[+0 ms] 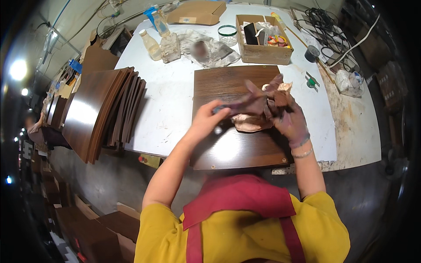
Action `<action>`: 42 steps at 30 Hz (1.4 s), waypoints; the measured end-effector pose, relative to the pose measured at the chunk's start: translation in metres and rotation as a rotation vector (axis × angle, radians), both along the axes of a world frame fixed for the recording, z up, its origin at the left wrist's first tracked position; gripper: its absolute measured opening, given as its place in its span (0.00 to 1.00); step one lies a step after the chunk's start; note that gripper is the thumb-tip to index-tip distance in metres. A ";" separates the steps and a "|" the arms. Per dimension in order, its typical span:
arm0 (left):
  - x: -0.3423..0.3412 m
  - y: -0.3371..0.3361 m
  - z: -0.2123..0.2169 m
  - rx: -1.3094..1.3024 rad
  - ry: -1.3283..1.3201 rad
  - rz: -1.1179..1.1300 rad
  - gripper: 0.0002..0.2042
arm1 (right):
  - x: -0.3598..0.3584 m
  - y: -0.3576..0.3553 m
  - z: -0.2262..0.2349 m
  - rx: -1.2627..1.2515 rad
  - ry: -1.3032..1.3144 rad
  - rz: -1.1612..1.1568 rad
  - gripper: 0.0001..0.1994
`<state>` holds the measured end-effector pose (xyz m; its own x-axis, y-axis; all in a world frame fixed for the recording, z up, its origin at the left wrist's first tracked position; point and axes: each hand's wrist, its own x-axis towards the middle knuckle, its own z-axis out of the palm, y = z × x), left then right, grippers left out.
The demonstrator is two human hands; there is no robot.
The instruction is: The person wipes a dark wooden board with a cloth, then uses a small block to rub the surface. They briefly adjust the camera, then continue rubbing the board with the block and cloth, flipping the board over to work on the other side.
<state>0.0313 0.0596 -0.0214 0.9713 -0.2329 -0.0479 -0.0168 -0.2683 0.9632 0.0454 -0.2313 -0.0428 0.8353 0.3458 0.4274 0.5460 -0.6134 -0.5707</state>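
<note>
Your glossy dark wood panel [239, 131] shines on the matt white tabletop [171, 96]; the stained cloth [258, 118] you hold looks soft and crumpled.

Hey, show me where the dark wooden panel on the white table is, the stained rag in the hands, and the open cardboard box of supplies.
Dark brown wooden panel [228, 83]: head view, on its bare far half.
Stained brownish rag [250, 122]: head view, on the fold hanging below the hands.
Open cardboard box [265, 55]: head view, on its front wall.

Dark brown wood-grain panel [239, 118] lies on a white worktop [171, 96]; the rag [258, 114] is stained brown and pinkish; the box [263, 48] is tan cardboard.
</note>
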 end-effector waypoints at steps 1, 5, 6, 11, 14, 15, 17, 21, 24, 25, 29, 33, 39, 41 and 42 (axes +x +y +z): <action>-0.009 0.007 0.007 -0.098 0.063 0.089 0.10 | 0.007 -0.008 -0.010 -0.044 -0.044 0.016 0.18; -0.021 0.054 -0.014 -0.426 0.225 0.336 0.20 | 0.009 -0.008 0.014 0.715 0.669 0.028 0.18; -0.022 0.063 -0.021 -0.479 0.233 0.390 0.21 | 0.009 -0.009 0.026 0.793 0.720 0.092 0.18; -0.028 0.071 -0.008 -0.653 0.217 0.373 0.21 | 0.006 0.005 0.062 0.871 0.747 0.079 0.20; -0.033 0.076 -0.004 -0.646 0.181 0.347 0.21 | 0.018 -0.004 0.059 0.839 0.639 0.119 0.19; -0.033 0.075 -0.003 -0.641 0.171 0.328 0.21 | 0.023 -0.007 0.056 0.822 0.612 0.101 0.18; -0.034 0.068 0.004 -0.631 0.143 0.310 0.18 | 0.031 -0.003 0.052 0.695 0.683 0.003 0.19; -0.030 0.061 0.000 -0.559 0.064 0.375 0.12 | 0.043 -0.002 0.033 -0.074 0.308 -0.113 0.21; -0.027 0.032 0.022 -0.455 -0.031 0.373 0.08 | 0.028 0.012 0.040 -0.085 -0.107 -0.227 0.21; -0.028 0.021 0.029 -0.461 -0.044 0.387 0.08 | 0.018 0.024 0.054 0.028 0.041 -0.122 0.21; -0.021 -0.006 0.028 -0.282 0.057 0.259 0.10 | -0.019 0.072 0.092 0.084 0.319 0.157 0.22; -0.024 -0.029 0.045 -0.291 0.072 0.188 0.10 | -0.012 0.088 0.053 0.298 0.274 0.342 0.23; -0.010 -0.022 0.028 -0.258 -0.123 0.151 0.05 | -0.002 0.102 0.040 0.036 0.331 0.267 0.26; 0.001 -0.029 0.015 -0.281 -0.340 -0.001 0.03 | 0.016 0.130 -0.013 -0.136 0.079 0.033 0.24; 0.009 -0.019 0.008 -0.300 -0.345 0.002 0.02 | 0.004 0.127 0.007 -0.054 0.093 0.062 0.23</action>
<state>0.0403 0.0410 -0.0131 0.9193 -0.1849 0.3475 -0.3498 0.0212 0.9366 0.0497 -0.1046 -0.0361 0.8468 0.4186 0.3281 0.5299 -0.6110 -0.5881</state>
